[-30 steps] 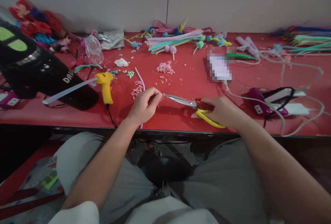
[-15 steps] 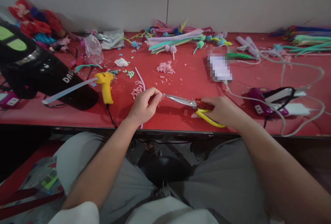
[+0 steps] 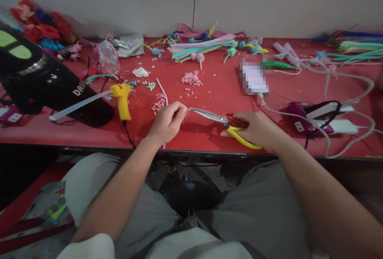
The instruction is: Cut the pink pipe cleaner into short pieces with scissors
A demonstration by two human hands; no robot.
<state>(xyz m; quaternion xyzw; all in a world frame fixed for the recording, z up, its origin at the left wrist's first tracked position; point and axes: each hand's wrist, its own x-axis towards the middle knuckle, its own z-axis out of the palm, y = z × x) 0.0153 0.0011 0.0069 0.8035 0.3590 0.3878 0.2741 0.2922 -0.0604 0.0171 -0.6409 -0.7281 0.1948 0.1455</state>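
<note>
My left hand [image 3: 168, 122] is closed in a pinch, thumb against forefinger; whatever lies between the fingertips is too small to make out. Right at those fingertips are the points of the scissors [image 3: 211, 116], which have steel blades and red and yellow handles. Gripping the handles is my right hand [image 3: 257, 128]. A thin lilac pipe cleaner [image 3: 162, 89] passes behind my left hand, and its lower end shows at the table edge. Short pink pieces [image 3: 157, 104] lie just beyond that hand, with another pile of pink pieces [image 3: 191, 78] farther back.
A yellow glue gun [image 3: 122, 103] stands left of my hands, beside a big black DAU-marked device [image 3: 56, 87]. Pipe cleaner bundles [image 3: 203, 48] lie along the wall. On the right are a blurred-out pale object [image 3: 254, 77], a purple power socket [image 3: 299, 117] and looping cables.
The scissor blades have shifted very slightly away from my left fingertips. Both hands otherwise keep their places, and the things on the table have not moved.
</note>
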